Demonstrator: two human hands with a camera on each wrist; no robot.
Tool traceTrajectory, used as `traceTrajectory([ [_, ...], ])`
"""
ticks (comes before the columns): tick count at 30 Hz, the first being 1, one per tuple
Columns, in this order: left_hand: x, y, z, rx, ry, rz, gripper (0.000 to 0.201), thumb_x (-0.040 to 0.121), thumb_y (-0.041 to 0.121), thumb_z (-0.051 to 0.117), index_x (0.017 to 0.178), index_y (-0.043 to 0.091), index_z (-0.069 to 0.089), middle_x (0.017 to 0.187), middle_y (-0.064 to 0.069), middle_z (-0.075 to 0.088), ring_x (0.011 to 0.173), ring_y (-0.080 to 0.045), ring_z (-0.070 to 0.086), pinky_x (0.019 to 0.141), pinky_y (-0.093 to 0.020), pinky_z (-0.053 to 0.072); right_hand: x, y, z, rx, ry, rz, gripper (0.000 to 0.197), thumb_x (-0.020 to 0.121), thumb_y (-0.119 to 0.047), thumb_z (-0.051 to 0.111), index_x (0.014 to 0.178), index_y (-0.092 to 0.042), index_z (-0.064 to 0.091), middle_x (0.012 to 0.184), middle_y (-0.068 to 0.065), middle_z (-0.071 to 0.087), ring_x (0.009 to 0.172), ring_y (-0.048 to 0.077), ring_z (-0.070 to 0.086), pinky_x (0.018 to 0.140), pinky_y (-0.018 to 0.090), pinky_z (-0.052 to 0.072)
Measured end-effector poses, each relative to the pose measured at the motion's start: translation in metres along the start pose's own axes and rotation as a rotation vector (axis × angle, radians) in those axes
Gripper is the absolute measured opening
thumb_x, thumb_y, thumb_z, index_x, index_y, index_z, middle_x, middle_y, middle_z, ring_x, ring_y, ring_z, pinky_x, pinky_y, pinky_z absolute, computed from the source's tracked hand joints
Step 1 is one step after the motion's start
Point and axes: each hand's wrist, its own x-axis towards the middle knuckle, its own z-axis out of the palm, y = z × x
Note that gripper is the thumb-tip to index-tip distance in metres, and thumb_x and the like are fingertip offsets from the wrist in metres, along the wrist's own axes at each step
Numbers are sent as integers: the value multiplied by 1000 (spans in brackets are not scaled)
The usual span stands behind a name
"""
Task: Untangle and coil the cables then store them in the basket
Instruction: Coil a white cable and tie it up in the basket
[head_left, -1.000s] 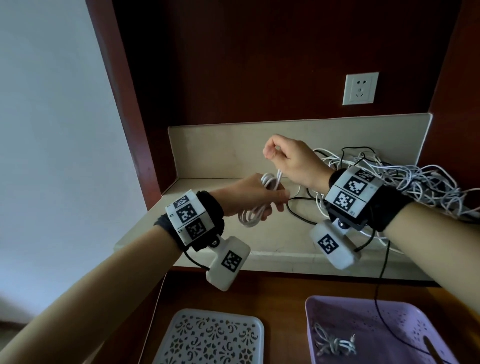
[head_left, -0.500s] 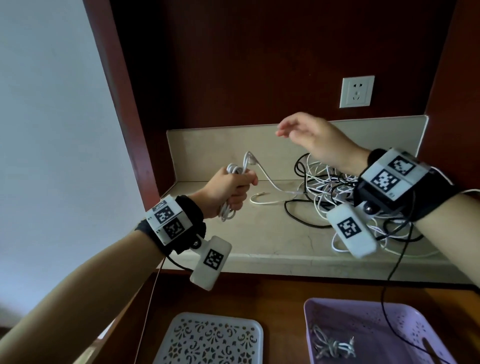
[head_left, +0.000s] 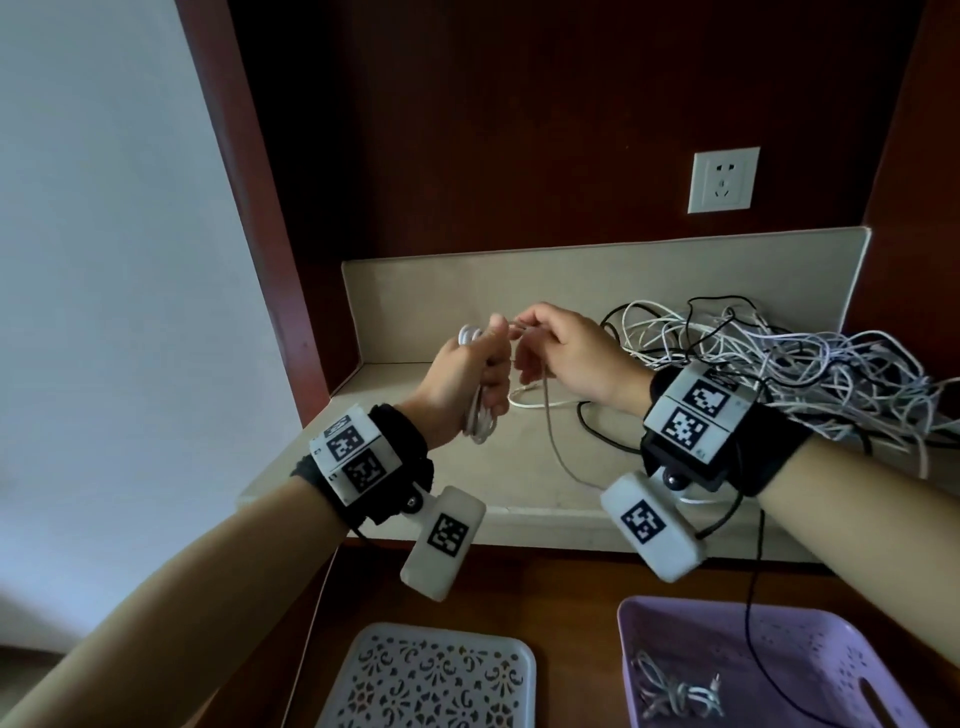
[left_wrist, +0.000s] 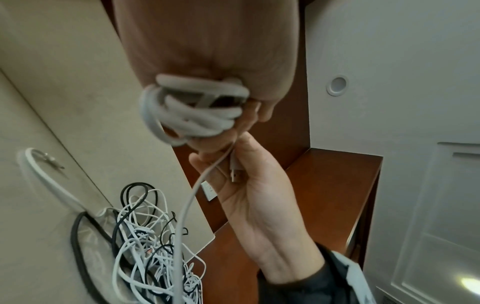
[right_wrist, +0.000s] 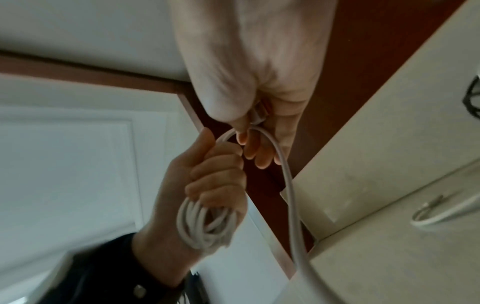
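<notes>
My left hand (head_left: 467, 374) grips a coiled white cable (head_left: 479, 421) upright above the counter; the coil (left_wrist: 194, 107) shows bunched in its fist, and its loops (right_wrist: 205, 226) hang below the fingers. My right hand (head_left: 566, 353) is right beside it and pinches the cable's free end by the plug (left_wrist: 235, 172). A loose stretch of the cable (head_left: 550, 436) hangs down to the counter. The tangle of white and black cables (head_left: 779, 364) lies at the back right. The purple basket (head_left: 810, 623) sits below at the front right.
A small coiled cable (head_left: 670, 696) lies in the purple basket. A white lattice tray (head_left: 431, 675) sits to its left. Another white cable (head_left: 535, 402) lies on the beige counter (head_left: 467, 488). A wall socket (head_left: 722, 179) is on the dark wood back panel.
My right hand came down from its raised position to the left hand and now pinches the cable end. The left hand kept hold of the coil.
</notes>
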Motion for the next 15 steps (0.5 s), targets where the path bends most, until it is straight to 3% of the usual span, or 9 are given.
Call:
traceTrajectory([
  [2, 3, -1, 1, 0, 57, 61, 48, 101, 39, 33, 58, 17, 37, 44, 7, 30, 35, -9, 32, 40, -19, 33, 2, -3, 2, 146, 1, 88, 25, 101, -11, 35, 88, -16, 55, 74, 2, 60, 64, 15, 59, 71, 33, 50],
  [5, 7, -3, -1, 76, 131, 161, 57, 102, 36, 34, 49, 21, 49, 41, 9, 35, 35, -9, 38, 51, -30, 39, 3, -8, -3, 464, -101, 220, 28, 102, -14, 33, 115, -12, 58, 94, 3, 62, 82, 15, 59, 77, 30, 48],
  [8, 9, -5, -7, 149, 163, 215, 49, 102, 35, 34, 58, 14, 40, 40, 11, 40, 37, -11, 42, 63, -39, 37, 3, -11, -15, 813, -185, 317, 35, 99, -15, 36, 126, -5, 55, 96, 5, 60, 85, 17, 60, 81, 31, 47],
  [12, 10, -3, -11, 172, 172, 246, 46, 102, 34, 33, 61, 15, 37, 44, 12, 39, 40, -9, 45, 67, -39, 36, 5, -14, -18, 770, -178, 336, 32, 98, -9, 42, 125, -4, 55, 82, 4, 56, 70, 15, 57, 73, 27, 54],
  [15, 10, -4, -10, 262, 190, 250, 41, 102, 32, 35, 66, 13, 43, 47, 11, 45, 44, -10, 49, 57, -28, 41, 7, -12, -16, 721, -150, 319, 27, 91, -6, 52, 117, -9, 61, 71, -1, 53, 61, 10, 50, 62, 21, 53],
])
